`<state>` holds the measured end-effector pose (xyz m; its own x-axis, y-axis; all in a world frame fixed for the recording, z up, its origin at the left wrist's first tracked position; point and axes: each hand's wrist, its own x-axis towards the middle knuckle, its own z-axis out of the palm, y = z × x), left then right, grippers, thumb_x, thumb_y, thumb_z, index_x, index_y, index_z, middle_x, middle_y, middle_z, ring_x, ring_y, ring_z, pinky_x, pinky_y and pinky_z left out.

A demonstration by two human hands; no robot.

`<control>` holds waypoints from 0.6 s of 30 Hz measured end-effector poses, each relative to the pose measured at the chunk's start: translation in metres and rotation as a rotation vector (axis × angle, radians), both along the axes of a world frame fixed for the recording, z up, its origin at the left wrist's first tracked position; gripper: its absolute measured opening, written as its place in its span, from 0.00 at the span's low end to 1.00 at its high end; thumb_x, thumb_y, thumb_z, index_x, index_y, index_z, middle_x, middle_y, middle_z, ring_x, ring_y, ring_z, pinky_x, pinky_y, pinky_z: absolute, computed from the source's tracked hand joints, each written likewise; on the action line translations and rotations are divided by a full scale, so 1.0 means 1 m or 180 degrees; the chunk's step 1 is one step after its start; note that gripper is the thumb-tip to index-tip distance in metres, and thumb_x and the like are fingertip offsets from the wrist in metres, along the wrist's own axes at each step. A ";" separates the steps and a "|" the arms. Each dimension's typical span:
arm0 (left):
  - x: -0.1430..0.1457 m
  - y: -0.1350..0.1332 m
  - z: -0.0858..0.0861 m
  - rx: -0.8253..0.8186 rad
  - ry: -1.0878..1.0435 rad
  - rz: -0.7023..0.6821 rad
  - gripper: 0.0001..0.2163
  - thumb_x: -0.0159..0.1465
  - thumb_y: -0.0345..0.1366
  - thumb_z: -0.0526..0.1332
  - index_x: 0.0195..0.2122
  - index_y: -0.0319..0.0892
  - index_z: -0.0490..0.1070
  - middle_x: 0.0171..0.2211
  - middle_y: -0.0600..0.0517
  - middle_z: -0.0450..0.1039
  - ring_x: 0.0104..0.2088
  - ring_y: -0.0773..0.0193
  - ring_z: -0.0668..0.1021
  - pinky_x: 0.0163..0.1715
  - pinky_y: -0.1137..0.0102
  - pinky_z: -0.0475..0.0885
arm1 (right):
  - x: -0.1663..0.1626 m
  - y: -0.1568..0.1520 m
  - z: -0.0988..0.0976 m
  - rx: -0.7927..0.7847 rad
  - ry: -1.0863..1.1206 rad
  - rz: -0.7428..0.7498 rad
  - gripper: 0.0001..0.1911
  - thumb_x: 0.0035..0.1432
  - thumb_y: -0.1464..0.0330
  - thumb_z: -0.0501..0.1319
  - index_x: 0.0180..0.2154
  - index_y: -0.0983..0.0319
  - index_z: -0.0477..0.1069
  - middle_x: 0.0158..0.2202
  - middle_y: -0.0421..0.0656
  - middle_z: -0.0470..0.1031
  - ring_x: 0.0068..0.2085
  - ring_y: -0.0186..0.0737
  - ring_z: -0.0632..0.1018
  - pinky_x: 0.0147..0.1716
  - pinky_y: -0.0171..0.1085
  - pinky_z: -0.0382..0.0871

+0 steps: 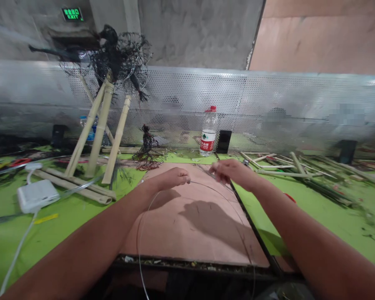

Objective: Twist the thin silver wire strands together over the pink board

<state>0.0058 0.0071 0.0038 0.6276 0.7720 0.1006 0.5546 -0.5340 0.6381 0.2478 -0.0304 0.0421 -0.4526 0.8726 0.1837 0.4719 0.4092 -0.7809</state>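
Observation:
My left hand (177,177) is closed in a pinch on a thin, pale metal wire (139,243). The wire curves down on the left past the front edge, and a darker stretch arcs away to the right from my fingertips. To the right, my right hand (226,171) hovers over the far part of a pinkish-brown board (171,237), its fingers bent and smeared by motion. Thin grey strands lie beneath those fingers; whether they are gripped is unclear. Both forearms cast shadows on the board.
Bamboo legs (101,125) support a black wire figure (111,54) at left. A small wire figure (146,143), water bottle (208,135) and dark phone (224,141) stand behind the board. A white adapter (38,196) is left; bamboo strips (278,166) lie right. Perforated metal (181,96) backs the table.

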 end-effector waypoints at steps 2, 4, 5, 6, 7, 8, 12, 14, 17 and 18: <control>0.001 -0.005 0.004 -0.0012 -0.0072 -0.0092 0.13 0.55 0.44 0.53 0.25 0.38 0.65 0.22 0.55 0.60 0.23 0.70 0.61 0.22 0.75 0.55 | 0.011 0.013 0.000 -0.0003 0.0580 -0.0289 0.18 0.55 0.56 0.54 0.31 0.65 0.70 0.20 0.40 0.67 0.19 0.28 0.64 0.18 0.30 0.56; 0.003 -0.010 0.006 -0.0095 -0.0182 -0.0162 0.14 0.56 0.46 0.53 0.26 0.38 0.65 0.21 0.56 0.59 0.22 0.71 0.60 0.22 0.75 0.54 | 0.015 0.023 -0.009 -0.0342 0.0633 -0.0189 0.14 0.49 0.60 0.61 0.30 0.65 0.70 0.21 0.39 0.68 0.20 0.28 0.66 0.19 0.30 0.59; 0.004 -0.013 0.007 -0.0150 -0.0254 -0.0186 0.15 0.56 0.46 0.53 0.27 0.38 0.65 0.21 0.56 0.59 0.22 0.71 0.60 0.22 0.75 0.54 | 0.014 0.027 -0.016 -0.0573 0.0584 -0.0119 0.14 0.47 0.61 0.63 0.32 0.65 0.70 0.23 0.39 0.69 0.22 0.28 0.67 0.21 0.30 0.62; 0.005 -0.014 0.008 -0.0193 -0.0334 -0.0196 0.15 0.56 0.47 0.53 0.28 0.38 0.65 0.21 0.56 0.58 0.21 0.71 0.60 0.21 0.75 0.54 | 0.011 0.028 -0.023 -0.0792 0.0547 0.0052 0.15 0.46 0.62 0.63 0.35 0.65 0.70 0.25 0.40 0.70 0.23 0.29 0.69 0.23 0.31 0.64; 0.005 -0.015 0.008 -0.0219 -0.0414 -0.0194 0.16 0.56 0.48 0.53 0.28 0.38 0.65 0.20 0.56 0.58 0.21 0.72 0.59 0.21 0.76 0.54 | 0.006 0.029 -0.031 -0.0997 0.0524 0.0259 0.16 0.46 0.62 0.64 0.35 0.65 0.70 0.26 0.41 0.71 0.24 0.30 0.70 0.24 0.32 0.66; 0.005 -0.016 0.008 -0.0221 -0.0478 -0.0183 0.16 0.56 0.48 0.53 0.29 0.38 0.65 0.20 0.57 0.57 0.21 0.72 0.59 0.21 0.76 0.54 | 0.001 0.028 -0.039 -0.1167 0.0505 0.0446 0.17 0.47 0.61 0.63 0.35 0.66 0.70 0.28 0.43 0.72 0.25 0.31 0.71 0.26 0.33 0.67; 0.004 -0.013 0.007 -0.0098 -0.0607 -0.0192 0.15 0.57 0.48 0.54 0.28 0.38 0.64 0.21 0.57 0.56 0.21 0.72 0.59 0.21 0.76 0.53 | -0.024 0.015 -0.057 -0.1670 0.0877 0.1025 0.21 0.50 0.55 0.60 0.37 0.67 0.68 0.32 0.48 0.73 0.30 0.35 0.75 0.30 0.36 0.69; 0.003 -0.012 0.007 -0.0059 -0.0596 -0.0252 0.16 0.57 0.48 0.53 0.27 0.38 0.64 0.21 0.56 0.57 0.22 0.72 0.59 0.21 0.76 0.54 | -0.032 0.009 -0.059 -0.1749 0.1175 0.1176 0.22 0.51 0.54 0.58 0.38 0.67 0.67 0.33 0.48 0.73 0.31 0.37 0.76 0.31 0.36 0.70; 0.004 -0.012 0.008 -0.0028 -0.0593 -0.0330 0.16 0.57 0.47 0.53 0.26 0.37 0.64 0.21 0.56 0.58 0.22 0.72 0.59 0.22 0.76 0.54 | -0.038 0.006 -0.060 -0.1936 0.1353 0.1321 0.22 0.54 0.54 0.55 0.39 0.67 0.66 0.32 0.48 0.73 0.31 0.38 0.76 0.30 0.38 0.70; 0.004 -0.013 0.009 -0.0020 -0.0593 -0.0327 0.16 0.57 0.48 0.53 0.26 0.37 0.63 0.21 0.56 0.58 0.22 0.72 0.59 0.22 0.76 0.54 | -0.039 0.007 -0.060 -0.1994 0.1359 0.1355 0.21 0.54 0.55 0.55 0.39 0.67 0.66 0.31 0.47 0.73 0.30 0.39 0.77 0.30 0.38 0.70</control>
<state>0.0100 -0.0055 0.0123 0.6740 0.7059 0.2178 0.3694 -0.5775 0.7280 0.2086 -0.0238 -0.0183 -0.7654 0.6419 -0.0453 -0.0082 -0.0801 -0.9968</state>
